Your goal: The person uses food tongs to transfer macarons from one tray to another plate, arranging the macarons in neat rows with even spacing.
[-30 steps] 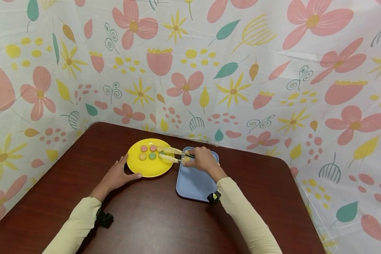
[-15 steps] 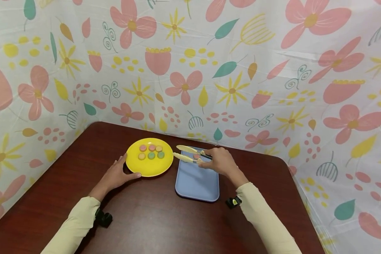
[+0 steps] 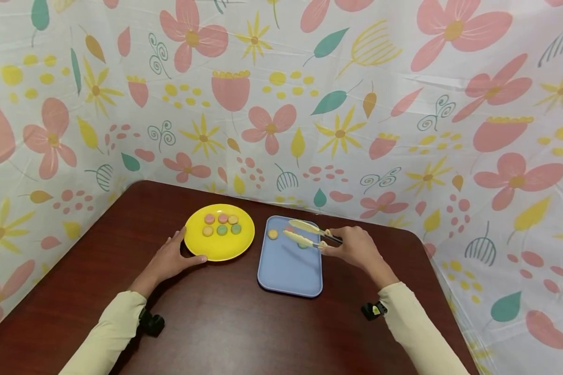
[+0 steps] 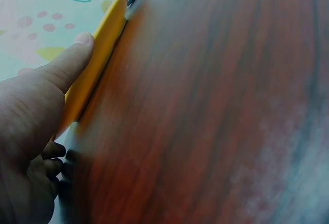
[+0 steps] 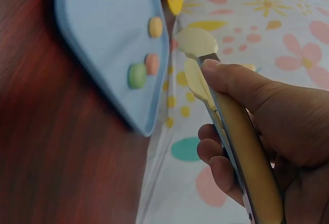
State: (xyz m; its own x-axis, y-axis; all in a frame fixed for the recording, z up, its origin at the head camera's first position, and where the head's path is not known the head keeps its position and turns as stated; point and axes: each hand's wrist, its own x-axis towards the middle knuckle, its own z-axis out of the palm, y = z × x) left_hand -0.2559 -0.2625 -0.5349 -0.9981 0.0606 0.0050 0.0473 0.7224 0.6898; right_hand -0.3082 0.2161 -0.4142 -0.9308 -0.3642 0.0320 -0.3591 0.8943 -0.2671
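Note:
My left hand (image 3: pixel 170 259) rests at the near left rim of a yellow plate (image 3: pixel 222 251), thumb and fingers spread along its edge. Pink, yellow and green macarons (image 3: pixel 222 229) lie on the plate in two rows. My right hand (image 3: pixel 356 248) grips a pair of tongs (image 5: pixel 241 136) with cream tips, held above the far end of a blue tray (image 3: pixel 288 273). The tips stand apart with nothing between them. On the tray lie a yellow macaron (image 5: pixel 155 27), a pink macaron (image 5: pixel 151 64) and a green macaron (image 5: pixel 137 75); the tongs partly cover the last two in the head view.
Plate and tray stand side by side on a dark brown wooden table (image 3: pixel 225 323). A white floral cloth (image 3: pixel 272 78) hangs behind the table and along its sides. Black wrist cameras (image 3: pixel 151 323) sit on both wrists.
The tongs have released a green macaron on the plate, and my right hand has drawn them rightward over the tray. The left hand has stayed at the plate's rim.

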